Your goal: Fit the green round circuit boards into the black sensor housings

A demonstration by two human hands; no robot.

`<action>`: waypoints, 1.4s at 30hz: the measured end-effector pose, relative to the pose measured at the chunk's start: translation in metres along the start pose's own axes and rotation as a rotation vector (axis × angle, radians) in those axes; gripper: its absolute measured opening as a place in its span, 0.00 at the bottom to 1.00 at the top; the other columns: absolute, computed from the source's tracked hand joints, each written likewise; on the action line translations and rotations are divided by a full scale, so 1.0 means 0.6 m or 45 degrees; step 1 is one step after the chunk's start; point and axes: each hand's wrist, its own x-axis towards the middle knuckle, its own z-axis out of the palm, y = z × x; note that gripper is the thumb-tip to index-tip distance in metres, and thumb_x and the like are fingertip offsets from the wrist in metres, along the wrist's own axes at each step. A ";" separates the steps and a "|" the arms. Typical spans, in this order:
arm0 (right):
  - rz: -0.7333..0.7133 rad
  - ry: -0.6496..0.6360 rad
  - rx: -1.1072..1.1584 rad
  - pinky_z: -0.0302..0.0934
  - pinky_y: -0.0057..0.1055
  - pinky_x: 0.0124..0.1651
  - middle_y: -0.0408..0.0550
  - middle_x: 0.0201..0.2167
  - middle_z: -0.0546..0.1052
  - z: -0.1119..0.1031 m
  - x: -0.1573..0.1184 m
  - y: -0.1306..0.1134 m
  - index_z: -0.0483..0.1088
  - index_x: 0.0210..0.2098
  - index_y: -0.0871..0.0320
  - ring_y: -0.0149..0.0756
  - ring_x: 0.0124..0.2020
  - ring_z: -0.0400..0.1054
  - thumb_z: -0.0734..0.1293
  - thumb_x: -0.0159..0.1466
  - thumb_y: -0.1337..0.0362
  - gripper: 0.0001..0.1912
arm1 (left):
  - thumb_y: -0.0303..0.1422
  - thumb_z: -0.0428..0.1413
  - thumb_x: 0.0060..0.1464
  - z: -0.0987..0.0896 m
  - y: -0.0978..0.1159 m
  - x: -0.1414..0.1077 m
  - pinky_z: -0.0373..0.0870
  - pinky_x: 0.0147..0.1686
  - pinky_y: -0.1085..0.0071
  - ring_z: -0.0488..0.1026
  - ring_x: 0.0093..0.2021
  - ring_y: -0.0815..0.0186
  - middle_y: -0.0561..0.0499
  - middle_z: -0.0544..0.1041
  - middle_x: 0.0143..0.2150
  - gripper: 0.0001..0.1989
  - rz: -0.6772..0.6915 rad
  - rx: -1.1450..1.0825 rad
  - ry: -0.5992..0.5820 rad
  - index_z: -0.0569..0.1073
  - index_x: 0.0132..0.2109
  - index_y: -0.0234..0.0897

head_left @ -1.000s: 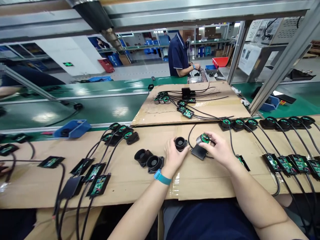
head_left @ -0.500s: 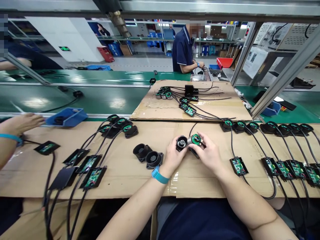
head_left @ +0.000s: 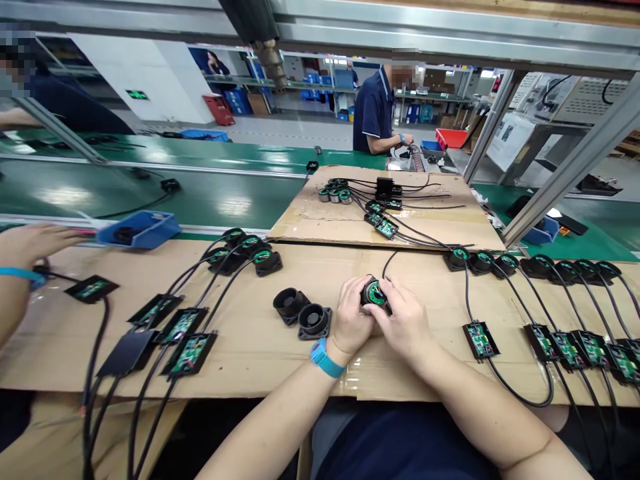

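Observation:
My left hand (head_left: 351, 317) is wrapped round a round black housing. In the mouth of that housing sits a motor core with a round green circuit board (head_left: 373, 292) and small wires. The fingers of my right hand (head_left: 404, 315) close on the core from the other side, thumb on its edge. How deep the core sits cannot be made out. Left of my hands, two black housings (head_left: 314, 321) stand mouth up on the cardboard (head_left: 260, 360). A black cable (head_left: 389, 262) runs up behind my fingers.
Wired motors with open controller boxes (head_left: 480, 340) lie along the right side; a similar group (head_left: 190, 352) lies left. Another person's hand (head_left: 37, 243) reaches in beside a blue bin (head_left: 139, 229). A raised cardboard sheet (head_left: 310, 220) carries more wired parts. Metal posts (head_left: 575, 143) frame the bench.
The motor core has moved from beside the housing into its mouth, and my hands have come together. The other person's hand at the left has shifted slightly.

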 end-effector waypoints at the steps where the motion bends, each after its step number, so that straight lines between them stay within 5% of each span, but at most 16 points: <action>1: 0.010 -0.030 -0.013 0.71 0.44 0.59 0.65 0.56 0.77 -0.001 0.001 -0.001 0.73 0.56 0.64 0.52 0.56 0.75 0.71 0.67 0.57 0.23 | 0.28 0.56 0.63 0.000 -0.001 -0.001 0.74 0.58 0.51 0.73 0.56 0.56 0.41 0.76 0.54 0.20 -0.005 0.003 0.001 0.68 0.61 0.38; 12: 0.104 -0.367 -0.013 0.71 0.42 0.59 0.62 0.55 0.78 -0.010 0.026 -0.010 0.73 0.59 0.64 0.49 0.54 0.76 0.70 0.67 0.64 0.22 | 0.25 0.57 0.58 -0.007 -0.015 0.000 0.74 0.57 0.53 0.73 0.54 0.56 0.42 0.77 0.52 0.22 -0.040 -0.001 -0.014 0.70 0.59 0.38; 17: 0.202 -0.586 0.016 0.66 0.51 0.64 0.68 0.66 0.67 -0.018 0.037 -0.013 0.71 0.61 0.64 0.57 0.63 0.68 0.72 0.65 0.59 0.27 | 0.27 0.60 0.55 -0.012 -0.010 0.002 0.74 0.55 0.56 0.74 0.52 0.57 0.44 0.77 0.52 0.22 -0.179 -0.135 -0.067 0.70 0.58 0.39; 19: 0.235 -0.589 0.096 0.65 0.53 0.64 0.69 0.68 0.64 -0.017 0.036 -0.011 0.68 0.64 0.64 0.59 0.66 0.65 0.74 0.63 0.59 0.33 | 0.30 0.62 0.56 -0.014 -0.009 0.003 0.74 0.55 0.56 0.74 0.53 0.56 0.43 0.77 0.52 0.22 -0.192 -0.131 -0.041 0.70 0.58 0.39; 24: 0.408 -0.479 0.414 0.67 0.46 0.62 0.59 0.61 0.74 -0.008 0.036 -0.004 0.62 0.68 0.57 0.47 0.58 0.72 0.73 0.60 0.67 0.37 | 0.27 0.60 0.54 -0.017 -0.013 0.003 0.73 0.57 0.54 0.74 0.54 0.55 0.42 0.76 0.53 0.24 -0.182 -0.119 0.027 0.69 0.58 0.37; 27: 0.474 -0.566 0.474 0.69 0.44 0.58 0.57 0.61 0.74 -0.013 0.047 -0.002 0.60 0.68 0.56 0.43 0.53 0.74 0.74 0.58 0.70 0.41 | 0.29 0.61 0.54 -0.019 -0.016 0.002 0.74 0.57 0.53 0.74 0.55 0.53 0.41 0.76 0.54 0.26 -0.199 -0.135 -0.005 0.68 0.60 0.37; 34: 0.329 -0.887 -0.032 0.67 0.37 0.52 0.57 0.47 0.81 -0.085 0.108 -0.006 0.74 0.53 0.60 0.48 0.51 0.76 0.71 0.64 0.66 0.18 | 0.32 0.63 0.57 -0.016 -0.002 0.007 0.73 0.60 0.55 0.74 0.58 0.56 0.42 0.77 0.56 0.27 -0.167 -0.169 -0.113 0.67 0.62 0.39; 38: 0.193 -1.008 -0.393 0.69 0.40 0.45 0.63 0.50 0.79 -0.106 0.102 -0.039 0.70 0.59 0.61 0.54 0.46 0.78 0.69 0.66 0.64 0.22 | 0.35 0.63 0.57 -0.023 0.009 0.002 0.74 0.60 0.56 0.76 0.57 0.55 0.41 0.77 0.57 0.27 -0.209 -0.232 -0.171 0.68 0.62 0.39; 42: 0.159 -1.008 -0.339 0.71 0.42 0.47 0.69 0.63 0.70 -0.074 0.038 -0.068 0.59 0.68 0.62 0.52 0.49 0.77 0.64 0.70 0.62 0.28 | 0.35 0.61 0.57 -0.049 -0.002 -0.046 0.78 0.55 0.55 0.79 0.53 0.53 0.42 0.80 0.54 0.24 -0.403 -0.176 -0.272 0.71 0.59 0.40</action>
